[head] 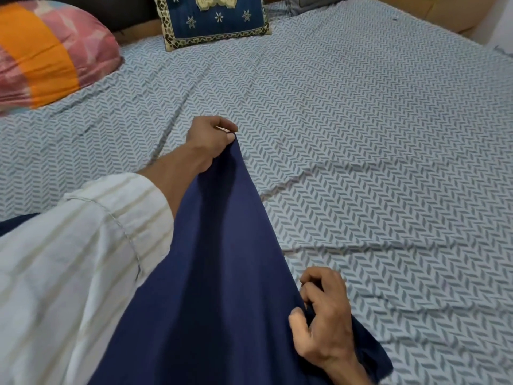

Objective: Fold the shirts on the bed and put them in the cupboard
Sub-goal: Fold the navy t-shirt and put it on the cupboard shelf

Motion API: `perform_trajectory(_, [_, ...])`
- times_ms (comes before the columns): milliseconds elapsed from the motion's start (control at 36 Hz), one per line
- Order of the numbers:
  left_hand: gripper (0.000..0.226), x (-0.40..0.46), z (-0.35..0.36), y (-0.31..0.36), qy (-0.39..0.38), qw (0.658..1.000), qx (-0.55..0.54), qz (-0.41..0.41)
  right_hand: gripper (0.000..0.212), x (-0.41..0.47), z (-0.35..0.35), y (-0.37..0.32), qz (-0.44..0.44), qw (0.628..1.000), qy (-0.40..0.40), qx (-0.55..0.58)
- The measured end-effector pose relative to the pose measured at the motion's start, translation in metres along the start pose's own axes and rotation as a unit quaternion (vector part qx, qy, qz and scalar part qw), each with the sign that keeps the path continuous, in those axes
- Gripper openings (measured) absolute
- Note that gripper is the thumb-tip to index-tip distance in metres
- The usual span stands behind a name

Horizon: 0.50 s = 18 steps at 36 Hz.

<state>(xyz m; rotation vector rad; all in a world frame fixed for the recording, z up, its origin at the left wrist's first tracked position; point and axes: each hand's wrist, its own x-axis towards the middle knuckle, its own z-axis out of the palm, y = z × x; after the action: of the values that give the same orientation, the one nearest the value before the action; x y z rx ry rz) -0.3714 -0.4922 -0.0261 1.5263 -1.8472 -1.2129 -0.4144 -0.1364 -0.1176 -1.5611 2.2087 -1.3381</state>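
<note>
A dark navy shirt (219,268) stretches from the lower edge of the head view up toward the middle of the bed (361,129). My left hand (209,140) pinches the shirt's far tip and holds it lifted above the sheet. My right hand (323,315) grips the shirt's right edge near the bottom of the view, fingers curled into the cloth. My left forearm wears a white striped sleeve (83,259). The cupboard is out of view.
The bed carries a grey-and-white herringbone sheet. A pink and orange pillow (47,51) lies at the far left. A blue cushion with a floral print (213,18) stands at the head of the bed. Grey cloth (311,2) lies at the top right.
</note>
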Motion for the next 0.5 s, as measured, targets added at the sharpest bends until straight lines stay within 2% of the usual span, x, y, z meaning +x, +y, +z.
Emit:
perform_trajectory(139, [0.016,0.003,0.022,-0.02,0.038,0.998,-0.039,0.03,0.015,-0.001,0.002,0.001,0.005,1.0,0.012,-0.01])
perform_trajectory(250, [0.024,0.002,0.039,-0.041,0.048,0.998,-0.006,0.041,0.01,-0.002,0.007,0.002,0.015,0.999,0.019,-0.045])
perform_trajectory(333, [0.046,-0.005,0.044,-0.042,0.028,0.991,0.1,0.082,0.01,-0.001,0.01,0.002,0.02,0.997,0.012,-0.067])
perform_trajectory(417, [0.062,-0.031,0.042,-0.034,0.037,0.947,0.277,0.157,0.011,-0.002,0.011,0.003,0.025,0.996,0.006,-0.084])
perform_trajectory(500, [0.049,-0.1,0.025,-0.028,0.077,0.919,0.319,0.221,0.012,-0.003,0.01,0.0,0.027,0.995,0.0,-0.094])
